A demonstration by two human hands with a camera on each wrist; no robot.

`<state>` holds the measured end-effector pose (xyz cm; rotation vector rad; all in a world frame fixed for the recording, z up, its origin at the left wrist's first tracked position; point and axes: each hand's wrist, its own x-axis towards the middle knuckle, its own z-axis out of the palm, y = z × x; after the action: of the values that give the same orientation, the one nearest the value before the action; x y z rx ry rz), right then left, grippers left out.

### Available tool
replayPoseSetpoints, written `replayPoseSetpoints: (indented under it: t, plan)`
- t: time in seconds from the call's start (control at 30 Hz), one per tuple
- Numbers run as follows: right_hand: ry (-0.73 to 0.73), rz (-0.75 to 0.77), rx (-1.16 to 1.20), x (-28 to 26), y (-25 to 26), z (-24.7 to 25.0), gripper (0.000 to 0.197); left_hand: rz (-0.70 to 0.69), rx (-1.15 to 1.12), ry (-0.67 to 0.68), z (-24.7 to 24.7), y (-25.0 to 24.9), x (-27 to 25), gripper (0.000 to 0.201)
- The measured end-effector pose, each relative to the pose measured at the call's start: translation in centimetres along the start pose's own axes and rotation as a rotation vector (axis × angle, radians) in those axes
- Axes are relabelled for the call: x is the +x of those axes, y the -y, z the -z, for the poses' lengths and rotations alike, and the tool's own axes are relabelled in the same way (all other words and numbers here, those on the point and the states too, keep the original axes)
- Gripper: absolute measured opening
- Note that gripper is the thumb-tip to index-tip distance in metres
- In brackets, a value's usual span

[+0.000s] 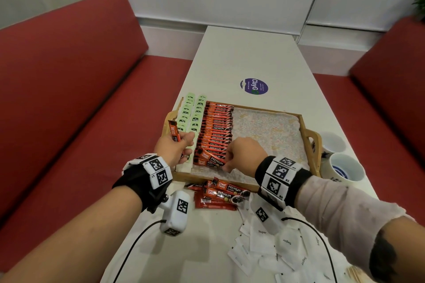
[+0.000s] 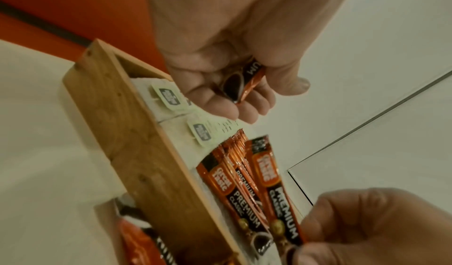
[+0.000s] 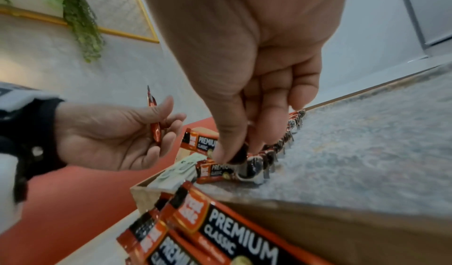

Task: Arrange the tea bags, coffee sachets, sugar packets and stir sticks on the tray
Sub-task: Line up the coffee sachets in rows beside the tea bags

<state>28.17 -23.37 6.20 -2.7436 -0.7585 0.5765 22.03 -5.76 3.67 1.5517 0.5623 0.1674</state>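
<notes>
A wooden tray (image 1: pixel 309 130) holds two rows of green tea bags (image 1: pixel 192 114) at its left and a long overlapping row of red coffee sachets (image 1: pixel 217 126) beside them. My left hand (image 1: pixel 177 147) holds one red coffee sachet (image 1: pixel 174 132) upright over the tea bags; its dark end shows between the fingers (image 2: pixel 240 82). My right hand (image 1: pixel 243 153) pinches the end of the nearest sachet (image 1: pixel 212 158) in the row, thumb and fingertips (image 3: pixel 227 153) on its dark tip. Loose coffee sachets (image 1: pixel 220 193) lie on the table before the tray. White sugar packets (image 1: pixel 271 241) are scattered near my right forearm.
Two white cups (image 1: pixel 342 158) stand right of the tray. The tray's right half shows only its patterned liner (image 1: pixel 269 128). A round purple sticker (image 1: pixel 254 86) lies beyond it. Red benches (image 1: pixel 69 89) flank the narrow white table (image 1: pixel 241 53).
</notes>
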Motion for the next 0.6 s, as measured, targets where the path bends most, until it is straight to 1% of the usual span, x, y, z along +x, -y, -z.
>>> replayPoseSetpoints:
  t: [0.1, 0.3, 0.43, 0.6]
  plan:
    - [0.013, 0.007, -0.082, -0.1, 0.2, -0.3, 0.016, 0.001, 0.001, 0.008, -0.2, 0.0, -0.1, 0.018]
    - [0.022, 0.033, -0.224, 0.2, 0.9, -0.8, 0.023, 0.02, 0.02, 0.02, -0.3, 0.1, -0.4, 0.014]
    - [0.005, 0.042, -0.277, 0.5, 0.9, -1.0, 0.01, 0.035, 0.033, 0.022, -0.2, 0.3, -0.3, 0.016]
    - [-0.006, 0.063, -0.296, 0.7, 1.1, -1.1, 0.009, 0.063, 0.033, 0.034, -0.2, 0.5, -0.2, 0.017]
